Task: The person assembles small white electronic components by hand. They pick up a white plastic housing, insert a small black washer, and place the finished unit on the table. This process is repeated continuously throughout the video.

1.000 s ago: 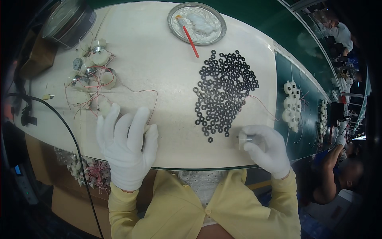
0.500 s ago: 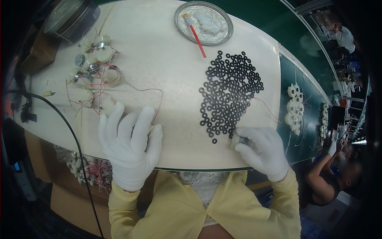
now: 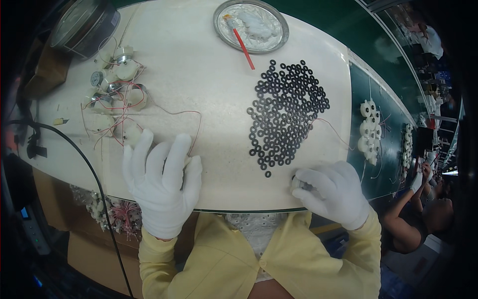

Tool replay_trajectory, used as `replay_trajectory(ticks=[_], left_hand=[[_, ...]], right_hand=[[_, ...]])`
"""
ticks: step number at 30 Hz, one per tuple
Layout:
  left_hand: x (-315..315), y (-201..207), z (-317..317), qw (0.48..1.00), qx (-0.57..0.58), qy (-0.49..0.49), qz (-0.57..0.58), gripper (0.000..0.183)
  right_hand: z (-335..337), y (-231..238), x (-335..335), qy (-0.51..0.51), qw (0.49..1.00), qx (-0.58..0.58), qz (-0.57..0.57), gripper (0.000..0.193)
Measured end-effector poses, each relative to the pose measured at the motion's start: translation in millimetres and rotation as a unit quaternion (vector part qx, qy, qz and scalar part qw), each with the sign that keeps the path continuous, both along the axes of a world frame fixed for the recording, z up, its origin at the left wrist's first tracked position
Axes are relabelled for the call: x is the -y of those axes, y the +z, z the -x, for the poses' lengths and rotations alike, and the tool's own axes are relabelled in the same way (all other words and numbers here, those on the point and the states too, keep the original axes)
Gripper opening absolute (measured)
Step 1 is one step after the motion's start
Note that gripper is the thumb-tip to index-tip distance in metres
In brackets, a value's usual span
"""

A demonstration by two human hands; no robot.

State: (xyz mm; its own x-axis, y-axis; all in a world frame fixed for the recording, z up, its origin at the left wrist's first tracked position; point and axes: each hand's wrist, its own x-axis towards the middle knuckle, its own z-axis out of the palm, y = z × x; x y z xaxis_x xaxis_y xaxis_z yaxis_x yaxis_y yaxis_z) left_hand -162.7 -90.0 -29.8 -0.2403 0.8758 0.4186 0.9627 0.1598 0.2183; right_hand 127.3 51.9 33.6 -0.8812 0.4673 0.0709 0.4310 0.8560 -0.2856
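My left hand (image 3: pixel 160 179), in a white glove, rests at the table's left front, fingers bent forward and thumb close to the index finger. A sliver of something pale shows between them, and a thin red wire (image 3: pixel 186 112) runs to it; the rest is hidden. At the right front, my gloved right hand (image 3: pixel 331 192) pinches a small round white-and-metal part (image 3: pixel 298 183), mostly covered by the fingers. Just beyond it lies a patch of small black rubber rings (image 3: pixel 279 112). Several wired white-and-metal motor-like units (image 3: pixel 127 70) are clustered beyond my left hand.
A round metal dish (image 3: pixel 285 40) with white paste and a red-handled brush (image 3: pixel 244 49) stands at the far edge. A black cable (image 3: pixel 82 149) arcs at the left. White units (image 3: pixel 369 132) stand on the green surface at right. A co-worker (image 3: pixel 408 219) sits far right.
My right hand has drawn slightly toward me and right, taking the round part away from the edge of the rings. My left hand has stayed nearly still.
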Motion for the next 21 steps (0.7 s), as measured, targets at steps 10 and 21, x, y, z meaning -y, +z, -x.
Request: replay_trajectory(ticks=[10, 21], left_hand=[[0, 4, 0, 1.000, -0.008, -0.010, 0.023, 0.052], [1, 0, 0, 1.000, -0.011, -0.006, 0.012, 0.052]], right_hand=[[1, -2, 19, -0.015, 0.996, 0.071, -0.060, 0.030], [-12, -23, -10, -0.018, 0.995, -0.014, -0.102, 0.023]])
